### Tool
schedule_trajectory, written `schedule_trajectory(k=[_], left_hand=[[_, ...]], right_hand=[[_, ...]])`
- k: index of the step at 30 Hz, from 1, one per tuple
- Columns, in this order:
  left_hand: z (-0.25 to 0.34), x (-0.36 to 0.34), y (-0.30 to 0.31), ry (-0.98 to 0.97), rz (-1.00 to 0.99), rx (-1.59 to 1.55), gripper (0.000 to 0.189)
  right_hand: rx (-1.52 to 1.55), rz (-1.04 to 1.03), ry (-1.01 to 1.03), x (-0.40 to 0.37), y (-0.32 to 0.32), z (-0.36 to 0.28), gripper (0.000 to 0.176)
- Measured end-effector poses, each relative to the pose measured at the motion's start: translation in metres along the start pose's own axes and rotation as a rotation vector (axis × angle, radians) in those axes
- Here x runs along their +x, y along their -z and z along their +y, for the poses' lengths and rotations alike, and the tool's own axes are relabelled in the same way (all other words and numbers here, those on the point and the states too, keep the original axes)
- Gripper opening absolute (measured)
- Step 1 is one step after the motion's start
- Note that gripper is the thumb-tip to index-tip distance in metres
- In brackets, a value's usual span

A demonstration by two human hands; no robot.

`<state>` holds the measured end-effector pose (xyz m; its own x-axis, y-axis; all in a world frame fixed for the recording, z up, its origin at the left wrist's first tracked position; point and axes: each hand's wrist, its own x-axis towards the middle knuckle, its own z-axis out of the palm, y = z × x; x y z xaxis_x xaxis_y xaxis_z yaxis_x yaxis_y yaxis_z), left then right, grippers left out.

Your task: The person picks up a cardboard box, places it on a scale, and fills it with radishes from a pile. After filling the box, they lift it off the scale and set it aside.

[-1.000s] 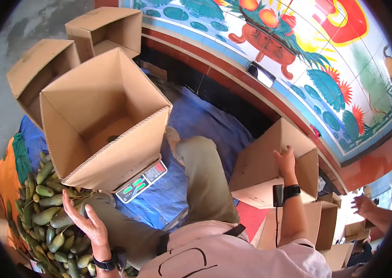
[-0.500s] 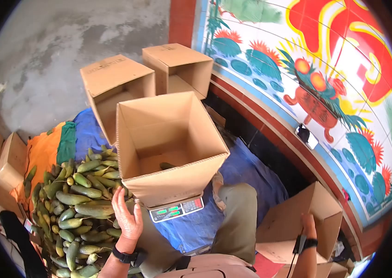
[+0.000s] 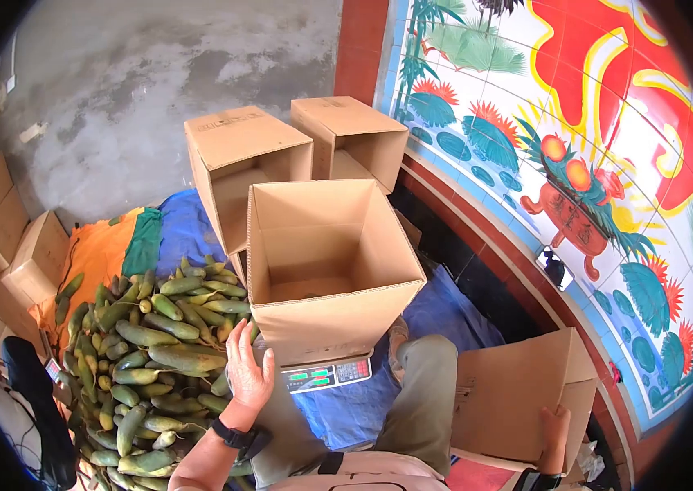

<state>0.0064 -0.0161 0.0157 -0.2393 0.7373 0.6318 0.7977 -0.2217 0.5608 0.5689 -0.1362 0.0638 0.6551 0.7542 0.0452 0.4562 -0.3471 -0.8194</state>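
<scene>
An open cardboard box (image 3: 326, 327) stands on a digital scale (image 3: 326, 376) with lit green displays; its floor is mostly hidden by the front wall. My left hand (image 3: 250, 370), fingers stretched and apart, holds nothing beside the box's lower left corner. Close to it lies a big heap of green radishes (image 3: 146, 376). At the right, my right hand (image 3: 555, 430) grips the edge of a second open cardboard box (image 3: 518, 385), which is tilted beside my knee; some of the fingers are hidden.
Two cardboard boxes (image 3: 252, 135) lie on their sides behind the scale. More cartons (image 3: 31, 258) stand at the far left. Blue sheeting (image 3: 453, 307) and an orange cloth (image 3: 97, 254) cover the floor. A painted tile wall (image 3: 477, 106) runs along the right.
The view has shifted, so the scene sits further right. The right-hand box has turned with my right hand at its edge. My left hand stays spread beside the box on the scale.
</scene>
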Motion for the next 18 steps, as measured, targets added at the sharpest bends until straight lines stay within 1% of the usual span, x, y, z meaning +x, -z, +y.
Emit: schedule_trajectory(k=[3,6,8,9,11,12,13,14,15,17,18], left_hand=[[0.001,0.001,0.002,-0.002,-0.005,-0.018,0.055],[-0.001,0.0,0.003,-0.011,-0.004,-0.006,0.055],[-0.001,0.0,0.004,-0.009,0.012,0.0,0.055],[-0.002,0.0,0.004,-0.011,0.008,0.005,0.057],[-0.004,-0.001,0.003,-0.001,0.004,0.033,0.059],[-0.004,-0.001,0.003,0.004,0.014,0.035,0.059],[-0.004,-0.001,0.004,0.004,0.01,0.031,0.059],[-0.003,-0.001,0.005,0.005,0.006,0.029,0.059],[0.0,0.0,0.008,0.01,-0.005,0.002,0.057],[0.0,-0.001,0.008,0.018,0.003,-0.003,0.057],[-0.001,0.0,0.008,0.017,0.001,-0.01,0.057]], right_hand=[[-0.066,0.046,0.078,-0.011,0.002,-0.025,0.018],[0.016,0.044,0.077,-0.033,0.004,-0.072,0.021],[0.054,0.053,0.202,-0.044,0.006,-0.097,0.025],[0.055,0.047,0.21,-0.042,0.009,-0.093,0.025],[0.306,0.07,0.376,-0.035,0.016,-0.08,0.026],[0.308,0.064,0.385,-0.036,0.02,-0.089,0.026],[0.281,0.056,0.45,-0.042,0.029,-0.105,0.028],[0.253,0.046,0.514,-0.049,0.036,-0.123,0.03],[0.252,0.037,0.524,-0.063,0.038,-0.148,0.03],[0.037,0.406,0.472,-0.09,0.034,-0.201,0.028],[0.04,0.402,0.483,-0.09,0.034,-0.213,0.028]])
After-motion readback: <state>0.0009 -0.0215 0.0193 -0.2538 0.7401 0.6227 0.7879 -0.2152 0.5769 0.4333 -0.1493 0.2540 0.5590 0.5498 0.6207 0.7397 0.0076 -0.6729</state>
